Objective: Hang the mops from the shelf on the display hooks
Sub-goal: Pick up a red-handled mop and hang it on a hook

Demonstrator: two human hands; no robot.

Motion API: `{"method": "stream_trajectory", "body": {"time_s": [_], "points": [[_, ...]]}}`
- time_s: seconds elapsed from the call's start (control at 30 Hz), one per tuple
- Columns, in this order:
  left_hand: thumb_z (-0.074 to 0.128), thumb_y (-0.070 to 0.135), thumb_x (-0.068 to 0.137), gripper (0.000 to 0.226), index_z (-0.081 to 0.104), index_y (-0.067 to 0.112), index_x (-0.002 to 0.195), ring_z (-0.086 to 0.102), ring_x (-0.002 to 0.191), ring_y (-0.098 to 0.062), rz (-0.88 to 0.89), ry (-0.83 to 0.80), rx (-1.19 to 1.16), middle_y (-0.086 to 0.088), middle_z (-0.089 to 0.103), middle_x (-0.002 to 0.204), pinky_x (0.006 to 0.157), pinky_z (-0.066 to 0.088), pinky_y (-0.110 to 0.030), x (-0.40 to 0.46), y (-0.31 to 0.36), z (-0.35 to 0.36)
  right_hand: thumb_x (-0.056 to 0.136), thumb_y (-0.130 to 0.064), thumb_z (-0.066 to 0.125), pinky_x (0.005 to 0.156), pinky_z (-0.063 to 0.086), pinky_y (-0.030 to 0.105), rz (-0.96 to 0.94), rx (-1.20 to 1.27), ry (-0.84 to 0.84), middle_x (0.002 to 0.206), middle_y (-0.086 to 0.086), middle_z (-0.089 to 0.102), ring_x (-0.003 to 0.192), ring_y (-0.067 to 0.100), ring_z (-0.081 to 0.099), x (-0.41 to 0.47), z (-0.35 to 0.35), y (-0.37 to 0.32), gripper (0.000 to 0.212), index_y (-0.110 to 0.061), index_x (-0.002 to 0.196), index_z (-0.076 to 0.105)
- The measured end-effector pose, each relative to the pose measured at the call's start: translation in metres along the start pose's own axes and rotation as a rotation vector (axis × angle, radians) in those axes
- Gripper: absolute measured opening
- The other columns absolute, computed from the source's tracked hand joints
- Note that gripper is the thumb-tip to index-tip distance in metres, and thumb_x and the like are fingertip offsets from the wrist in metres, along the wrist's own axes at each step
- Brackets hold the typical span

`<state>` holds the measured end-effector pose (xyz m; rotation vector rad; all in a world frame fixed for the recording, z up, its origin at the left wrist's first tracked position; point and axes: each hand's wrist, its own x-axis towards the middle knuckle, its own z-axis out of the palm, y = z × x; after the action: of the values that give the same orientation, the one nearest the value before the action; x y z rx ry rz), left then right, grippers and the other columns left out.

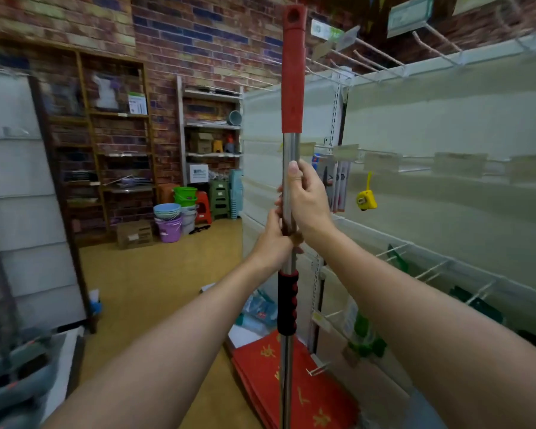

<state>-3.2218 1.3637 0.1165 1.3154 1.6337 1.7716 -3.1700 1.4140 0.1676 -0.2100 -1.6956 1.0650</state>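
Observation:
I hold a mop upright in front of me. Its steel pole has a red top grip (293, 72) with a hanging hole at the tip, and a black and red sleeve (287, 301) lower down. My right hand (307, 196) is wrapped around the bare steel part. My left hand (273, 239) grips the pole just below it, the two hands touching. The mop head is out of view below the frame. Long wire display hooks (375, 61) stick out from the top of the white shelving at the upper right, level with the pole's tip.
White display shelving (446, 125) runs along the right, with a yellow tape measure (366, 198) and packaged tools hanging on it. Red mats (307, 394) lie at its foot. Stacked buckets (171, 221), stools and a cardboard box stand by the brick wall. The floor ahead is tan.

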Motion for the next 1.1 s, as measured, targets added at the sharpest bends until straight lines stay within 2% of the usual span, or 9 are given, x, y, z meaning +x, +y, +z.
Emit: {"method": "stream_trajectory", "body": {"time_s": [0.2,0.3,0.4,0.53,0.77,0.83,0.93,1.0,1.1], "points": [[0.05,0.003,0.092,0.057,0.022,0.025,0.136,0.06,0.084,-0.017,0.008,-0.139,-0.021,-0.002,0.055,0.106,0.054,0.051,-0.017,0.089,-0.025,-0.075,0.1,-0.035,0.038,0.058,0.051,0.025,0.009,-0.076,0.107,0.071,0.0,0.053,0.055,0.006,0.054,0.072,0.071,0.041,0.019,-0.023,0.094,0.051],[0.051,0.005,0.091,0.056,0.025,0.022,0.138,0.064,0.086,-0.017,0.002,-0.154,0.006,-0.001,0.055,0.11,0.067,0.055,-0.028,0.13,-0.035,-0.104,0.1,-0.035,0.039,0.061,0.052,0.03,0.031,-0.08,0.149,0.072,0.001,0.054,0.058,0.01,0.055,0.107,0.099,0.062,0.023,-0.017,0.106,0.053],[0.052,0.002,0.089,0.056,0.029,0.019,0.137,0.063,0.09,-0.019,0.001,-0.172,-0.008,-0.006,0.056,0.113,0.063,0.055,-0.023,0.167,-0.049,-0.13,0.099,-0.036,0.04,0.066,0.053,0.035,0.075,-0.09,0.173,0.074,0.003,0.054,0.061,0.013,0.056,0.136,0.125,0.087,0.034,-0.009,0.118,0.051],[0.054,0.003,0.089,0.053,0.035,0.019,0.135,0.063,0.098,-0.027,-0.009,-0.179,0.033,-0.011,0.06,0.114,0.082,0.054,-0.04,0.214,-0.08,-0.16,0.1,-0.034,0.04,0.066,0.053,0.033,0.045,-0.095,0.157,0.075,0.004,0.053,0.067,0.017,0.056,0.169,0.155,0.127,0.026,-0.014,0.109,0.052],[0.063,0.013,0.087,0.051,0.041,0.025,0.131,0.067,0.092,-0.025,0.012,-0.18,0.048,-0.012,0.069,0.105,0.09,0.051,-0.048,0.306,-0.141,-0.215,0.099,-0.035,0.039,0.067,0.053,0.036,0.07,-0.105,0.177,0.077,0.006,0.054,0.069,0.022,0.057,0.241,0.212,0.209,0.023,-0.016,0.105,0.052],[0.063,0.012,0.087,0.054,0.041,0.026,0.134,0.067,0.093,-0.026,0.015,-0.192,0.018,-0.013,0.068,0.107,0.091,0.051,-0.045,0.33,-0.152,-0.229,0.099,-0.035,0.039,0.065,0.054,0.036,0.089,-0.106,0.18,0.079,0.007,0.055,0.069,0.021,0.058,0.262,0.224,0.226,0.025,-0.015,0.108,0.052],[0.064,0.015,0.087,0.051,0.043,0.025,0.133,0.067,0.089,-0.026,0.024,-0.213,0.014,-0.014,0.068,0.103,0.085,0.053,-0.039,0.369,-0.163,-0.247,0.099,-0.035,0.04,0.057,0.054,0.027,0.1,-0.118,0.185,0.081,0.008,0.057,0.067,0.018,0.06,0.296,0.239,0.248,0.03,-0.012,0.114,0.051],[0.065,0.016,0.086,0.042,0.047,0.026,0.123,0.068,0.086,-0.029,0.02,-0.223,0.013,-0.015,0.069,0.099,0.083,0.054,-0.04,0.393,-0.17,-0.257,0.099,-0.036,0.041,0.054,0.054,0.023,0.107,-0.13,0.198,0.081,0.008,0.057,0.065,0.016,0.06,0.315,0.248,0.262,0.032,-0.01,0.116,0.05],[0.066,0.017,0.086,0.033,0.049,0.029,0.111,0.07,0.083,-0.028,0.048,-0.236,0.032,-0.014,0.071,0.095,0.08,0.055,-0.039,0.43,-0.184,-0.27,0.099,-0.036,0.041,0.055,0.054,0.026,0.101,-0.151,0.22,0.08,0.007,0.058,0.064,0.016,0.06,0.343,0.262,0.286,0.029,-0.012,0.111,0.051]]}}
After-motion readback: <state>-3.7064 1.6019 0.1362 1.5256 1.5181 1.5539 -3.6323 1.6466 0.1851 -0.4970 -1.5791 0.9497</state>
